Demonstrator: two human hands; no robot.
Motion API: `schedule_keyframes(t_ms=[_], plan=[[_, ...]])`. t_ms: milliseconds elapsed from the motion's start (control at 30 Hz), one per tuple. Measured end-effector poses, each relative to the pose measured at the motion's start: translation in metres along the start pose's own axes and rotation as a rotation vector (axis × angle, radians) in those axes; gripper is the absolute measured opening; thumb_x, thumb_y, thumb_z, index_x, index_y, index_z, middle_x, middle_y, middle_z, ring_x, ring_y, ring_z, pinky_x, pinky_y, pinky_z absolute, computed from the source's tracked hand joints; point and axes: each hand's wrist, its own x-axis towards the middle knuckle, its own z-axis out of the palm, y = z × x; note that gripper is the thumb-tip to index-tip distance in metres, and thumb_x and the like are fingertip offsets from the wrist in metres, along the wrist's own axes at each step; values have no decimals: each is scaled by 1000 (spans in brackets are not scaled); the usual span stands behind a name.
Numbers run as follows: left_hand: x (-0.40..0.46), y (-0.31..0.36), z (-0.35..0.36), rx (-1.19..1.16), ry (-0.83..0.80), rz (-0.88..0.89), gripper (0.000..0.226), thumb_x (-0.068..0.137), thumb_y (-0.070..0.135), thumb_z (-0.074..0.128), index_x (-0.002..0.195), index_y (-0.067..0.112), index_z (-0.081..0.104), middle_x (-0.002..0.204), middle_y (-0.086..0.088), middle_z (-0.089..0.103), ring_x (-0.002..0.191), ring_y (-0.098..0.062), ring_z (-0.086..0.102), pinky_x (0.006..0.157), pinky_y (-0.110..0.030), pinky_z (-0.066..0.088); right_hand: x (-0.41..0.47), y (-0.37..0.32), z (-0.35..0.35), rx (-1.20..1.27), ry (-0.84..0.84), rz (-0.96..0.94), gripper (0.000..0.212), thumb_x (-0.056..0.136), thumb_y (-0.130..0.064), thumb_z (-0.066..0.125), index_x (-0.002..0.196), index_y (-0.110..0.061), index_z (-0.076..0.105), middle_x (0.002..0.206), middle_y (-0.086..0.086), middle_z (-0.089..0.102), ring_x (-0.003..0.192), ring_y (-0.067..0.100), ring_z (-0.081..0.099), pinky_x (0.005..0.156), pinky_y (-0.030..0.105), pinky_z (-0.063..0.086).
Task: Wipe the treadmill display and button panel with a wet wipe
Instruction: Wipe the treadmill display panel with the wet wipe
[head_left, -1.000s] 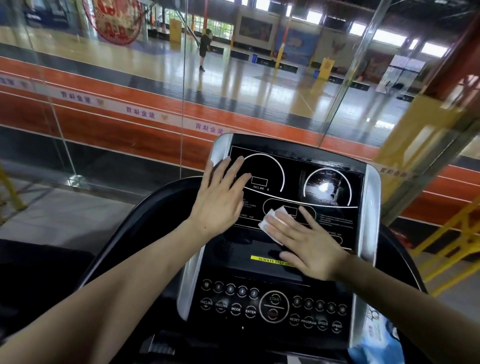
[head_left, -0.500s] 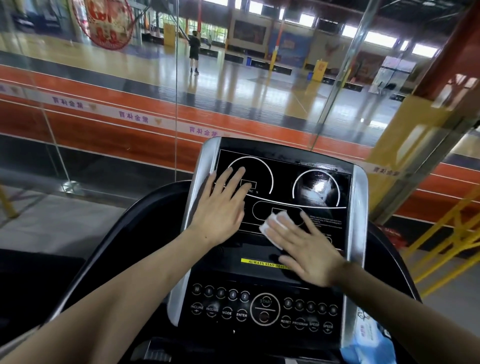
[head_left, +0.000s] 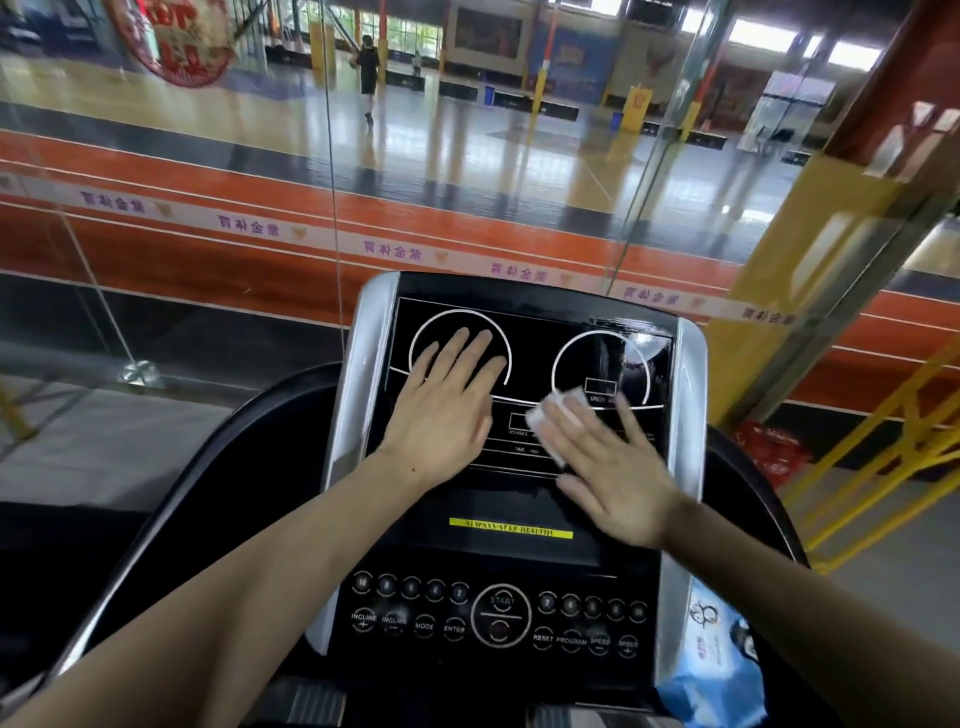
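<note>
Here the treadmill display (head_left: 530, 353), a glossy black panel with two white ring outlines, fills the middle of the view between silver side rails. The left hand (head_left: 447, 400) lies flat on its left half, fingers straight and close together over the left ring, holding nothing. The right hand (head_left: 608, 467) lies flat on the right half with fingers spread, pressing a white wet wipe (head_left: 558, 415) against the glass just below the right ring. Only the wipe's far edge and left side show; the rest is hidden under the fingers and palm, so its full shape cannot be told. This hand and the wipe are blurred.

The palms cover the lower middle of the display, where only scraps of small white print such as "DISTANCE" and "TIME" can be read. Glare washes out the right ring's upper right part. Nearer, a yellow strip (head_left: 511, 530) carries dark lettering too smeared to read with certainty.

Nearer still sits the button panel (head_left: 498, 618), untouched by either hand: round keys around a large START dial, with labels such as INCLINE, MODE, ENTER and RESET legible and the small numbered keys fuzzy.

At the near right, a blue and white wipe packet (head_left: 717, 670) rests beside the right rail, partly hidden by the right forearm. Both forearms are cut off by the picture's near edge.

Beyond the glass wall (head_left: 332, 156), a distant person (head_left: 369, 73) stands on a sports court.
</note>
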Motion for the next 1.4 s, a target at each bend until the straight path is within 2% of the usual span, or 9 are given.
schedule_keyframes(t_ms=[167,333,433,600,733,933,1133,1267,1400], plan=[[6,13,5,9,4,20,52,101,29,47,152,19,43,168,-9,33,157,-29,23,127,-52,21,-24,7,6,-64,-47,-164,70,111,-55,30,170,-28,3,178,-5,2,164,18,2,129,64,1],[18,23,7,27,-17,31,52,103,31,44,154,19,42,169,-9,30,158,-29,21,128,-52,20,41,69,-28,-55,32,97,70,110,-58,20,170,-26,1,178,-3,2,164,22,7,127,67,-2],[21,28,7,35,-21,28,51,104,31,42,153,19,43,169,-9,30,158,-30,21,128,-52,20,35,65,-20,-11,64,149,70,111,-57,20,170,-24,1,178,-1,1,164,24,6,128,65,-4],[21,32,10,36,-13,36,51,103,30,43,152,18,44,169,-9,30,158,-31,22,127,-53,21,-48,18,15,-20,-28,-35,71,111,-53,29,169,-26,0,178,-4,-4,165,21,-1,128,65,2],[26,42,11,43,-17,52,49,104,30,44,151,16,45,168,-10,32,157,-31,23,127,-53,22,-42,40,6,-91,-46,-135,69,112,-56,26,169,-28,0,178,-5,0,164,18,0,128,65,0],[36,56,12,50,-27,67,51,104,30,43,153,18,43,169,-9,30,158,-31,21,127,-53,22,13,95,-21,-70,18,205,72,111,-59,17,169,-24,-9,178,0,-6,164,22,-3,126,69,-5],[30,58,12,46,1,53,50,102,29,47,151,18,46,168,-10,32,157,-32,24,126,-53,23,-63,37,16,-53,15,88,74,110,-58,28,170,-21,3,178,1,0,165,23,3,128,65,5],[30,67,14,36,7,48,50,102,27,50,151,19,46,168,-9,33,157,-32,24,126,-53,24,-80,35,18,-64,-15,2,72,111,-58,26,170,-22,5,178,-1,2,164,21,3,128,67,7],[32,78,18,42,-7,57,50,102,28,49,151,19,46,169,-9,31,158,-32,22,125,-53,24,-39,70,2,-84,54,127,74,110,-61,25,170,-22,5,178,1,5,164,20,9,129,65,1]])
